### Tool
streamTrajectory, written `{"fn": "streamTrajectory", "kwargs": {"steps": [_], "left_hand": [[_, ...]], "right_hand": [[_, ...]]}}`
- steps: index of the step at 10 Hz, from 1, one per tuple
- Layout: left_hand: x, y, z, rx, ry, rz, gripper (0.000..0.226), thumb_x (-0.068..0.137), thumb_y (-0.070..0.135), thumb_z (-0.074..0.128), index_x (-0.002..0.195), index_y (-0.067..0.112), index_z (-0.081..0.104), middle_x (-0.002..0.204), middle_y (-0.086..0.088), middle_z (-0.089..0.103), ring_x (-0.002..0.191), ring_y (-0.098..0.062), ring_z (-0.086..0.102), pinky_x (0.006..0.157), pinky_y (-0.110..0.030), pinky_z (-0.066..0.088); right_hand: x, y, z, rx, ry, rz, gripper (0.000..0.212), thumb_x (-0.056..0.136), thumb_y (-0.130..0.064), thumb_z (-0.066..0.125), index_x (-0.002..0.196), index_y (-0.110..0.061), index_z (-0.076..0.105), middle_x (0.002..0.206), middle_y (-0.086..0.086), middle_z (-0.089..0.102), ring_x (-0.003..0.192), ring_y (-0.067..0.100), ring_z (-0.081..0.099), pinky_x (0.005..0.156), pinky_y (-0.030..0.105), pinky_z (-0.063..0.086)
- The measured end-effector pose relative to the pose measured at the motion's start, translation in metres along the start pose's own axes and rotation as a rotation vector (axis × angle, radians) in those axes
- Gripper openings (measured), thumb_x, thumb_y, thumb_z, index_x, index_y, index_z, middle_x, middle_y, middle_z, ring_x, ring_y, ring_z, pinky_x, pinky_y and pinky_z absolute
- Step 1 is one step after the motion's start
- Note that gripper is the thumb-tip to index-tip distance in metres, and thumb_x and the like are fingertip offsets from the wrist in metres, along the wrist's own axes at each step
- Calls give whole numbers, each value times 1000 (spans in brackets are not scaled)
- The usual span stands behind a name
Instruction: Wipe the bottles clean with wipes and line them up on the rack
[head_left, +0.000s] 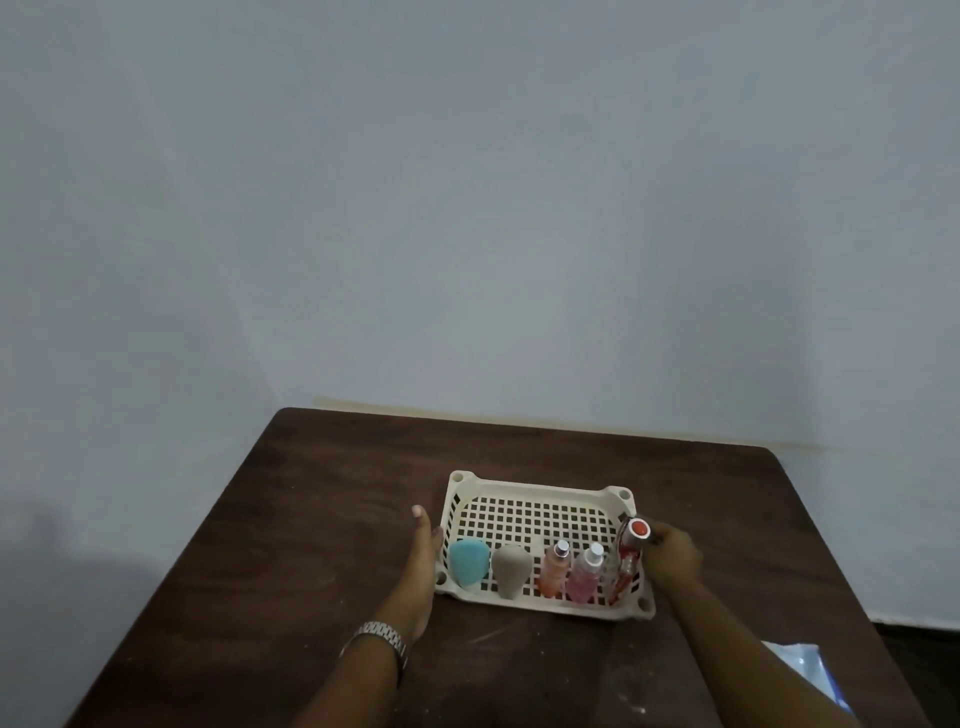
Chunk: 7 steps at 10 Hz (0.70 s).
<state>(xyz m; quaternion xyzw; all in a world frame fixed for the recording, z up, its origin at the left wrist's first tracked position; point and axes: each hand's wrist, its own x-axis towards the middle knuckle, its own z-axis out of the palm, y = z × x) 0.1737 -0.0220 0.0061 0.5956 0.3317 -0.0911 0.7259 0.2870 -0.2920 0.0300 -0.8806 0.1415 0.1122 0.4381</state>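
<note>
Presently we see the right hand (672, 558), fingers curled round the clear red-capped bottle (630, 545), nearly upright at the near row's right end in the cream perforated plastic rack (540, 488); the left hand (423, 551) lies flat, fingers straight, beside its left wall.

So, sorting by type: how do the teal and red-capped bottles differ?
The teal bottle is squat and opaque; the red-capped bottle is taller and clear. The teal bottle stands free at the left; the right hand grips the red-capped bottle. Both are in the rack.
</note>
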Motion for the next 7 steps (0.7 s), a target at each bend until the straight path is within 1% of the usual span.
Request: {"fn": "streamTrajectory", "kwargs": {"steps": [1, 2, 3, 4, 5, 6, 7], "left_hand": [[-4, 11, 18, 16, 27, -9, 125, 55, 96, 8, 151, 18, 27, 155, -5, 31, 145, -26, 24, 120, -47, 14], [5, 9, 21, 2, 48, -16, 139, 42, 105, 13, 151, 20, 29, 155, -5, 32, 144, -32, 26, 119, -51, 15], [8, 8, 21, 6, 52, -23, 144, 36, 107, 17, 151, 21, 30, 155, -4, 33, 143, -32, 27, 118, -52, 17], [-5, 13, 28, 31, 31, -21, 119, 61, 93, 10, 148, 16, 33, 153, -8, 36, 142, -29, 30, 119, -47, 20], [-13, 20, 29, 127, 113, -30, 102, 74, 89, 10, 144, 21, 41, 149, -9, 41, 137, -33, 38, 115, -47, 28], [-7, 29, 23, 477, 246, 139, 74, 95, 66, 13, 152, 20, 22, 160, -7, 17, 148, -29, 13, 120, -48, 12], [-12, 61, 16, 520, 468, 403, 64, 100, 49, 9, 154, 15, 13, 162, -8, 6, 149, -26, -2, 120, -46, -3]], "right_hand": [[7, 4, -8, 11, -14, 10, 28, 87, -9, 60, 114, -11, 68, 117, 15, 65, 112, 29, 58, 79, 23, 39], [10, 4, -12, 41, -32, 19, 29, 87, -5, 60, 116, -8, 67, 119, 15, 64, 113, 27, 57, 79, 20, 37], [12, 2, -15, 42, -69, 16, 30, 88, -7, 59, 117, -9, 66, 119, 14, 64, 112, 27, 58, 80, 21, 40], [16, 2, -19, 8, -143, -1, 31, 89, -10, 58, 120, -12, 64, 120, 11, 64, 108, 23, 60, 61, 16, 42], [18, -5, -27, -20, -159, -12, 32, 90, -9, 56, 122, -9, 60, 123, 9, 62, 109, 24, 58, 57, 10, 40], [23, -13, -38, -182, -66, -95, 43, 92, -3, 50, 135, -7, 46, 140, 12, 47, 128, 26, 44, 94, 26, 41], [28, -36, -55, -301, 102, -334, 54, 96, -13, 44, 147, -13, 26, 156, 10, 19, 142, 27, 21, 111, 36, 26]]}}
